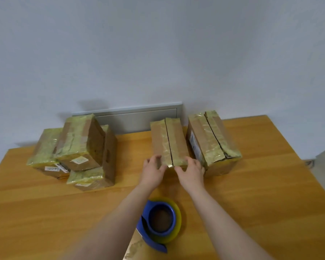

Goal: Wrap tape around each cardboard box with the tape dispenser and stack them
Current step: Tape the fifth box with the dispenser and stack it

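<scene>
From the head camera, centre frame: a person's left hand [152, 169] and right hand [190, 171] grip the near corners of the middle box [169, 141], fingers curled over its end, apparently drawing it in for wrapping. Next they would need to lift the tape dispenser [160, 222], lying untouched at lower centre on the table [270, 194]. Five boxes appear in all — three in the pile [79, 141] at left, the right box [212, 139] — and one dispenser.
</scene>
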